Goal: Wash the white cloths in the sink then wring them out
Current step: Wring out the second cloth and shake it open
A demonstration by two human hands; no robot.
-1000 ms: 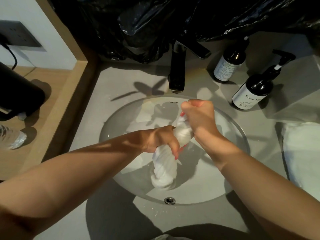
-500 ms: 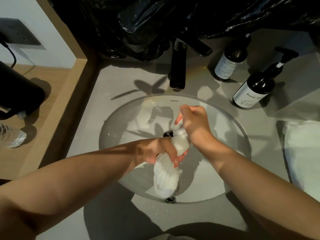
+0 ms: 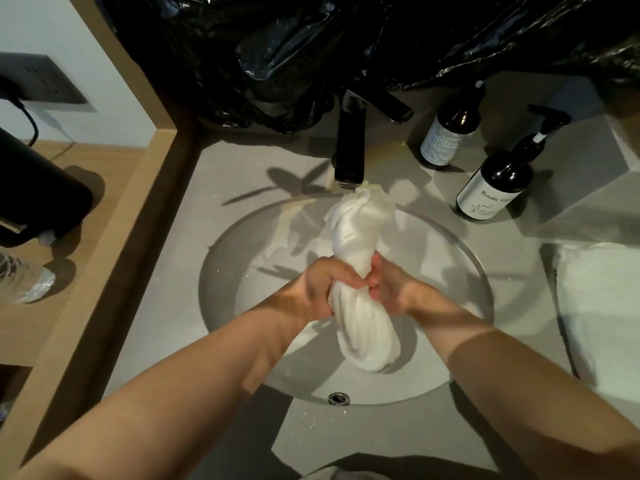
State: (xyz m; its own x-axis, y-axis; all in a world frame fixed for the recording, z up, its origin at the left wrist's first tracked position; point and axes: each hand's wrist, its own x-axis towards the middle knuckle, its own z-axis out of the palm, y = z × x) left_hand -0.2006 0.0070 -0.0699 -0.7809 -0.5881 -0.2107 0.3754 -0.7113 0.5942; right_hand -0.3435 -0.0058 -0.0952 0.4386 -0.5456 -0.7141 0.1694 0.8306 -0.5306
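A twisted white cloth (image 3: pixel 363 317) hangs over the round sink (image 3: pixel 228 271), bunched into a thick rope. Its upper end reaches up under the black faucet (image 3: pixel 349 147); its lower end dangles above the basin. My left hand (image 3: pixel 322 289) grips the cloth's middle from the left. My right hand (image 3: pixel 391 289) grips the same spot from the right, fingers meeting those of the left. Another white cloth (image 3: pixel 602 306) lies on the counter at the right edge.
Two dark bottles (image 3: pixel 450 136) (image 3: pixel 498 181) stand right of the faucet. Black plastic sheeting (image 3: pixel 311 46) covers the wall behind. A wooden ledge (image 3: pixel 114 237) borders the counter on the left, with a black appliance (image 3: pixel 31 192) and a plastic bottle (image 3: pixel 20 282) beyond it.
My right hand has dropped from the cloth's upper end to its middle, beside my left. The upper end has sprung up loose toward the faucet, and the cloth sits higher in the sink.
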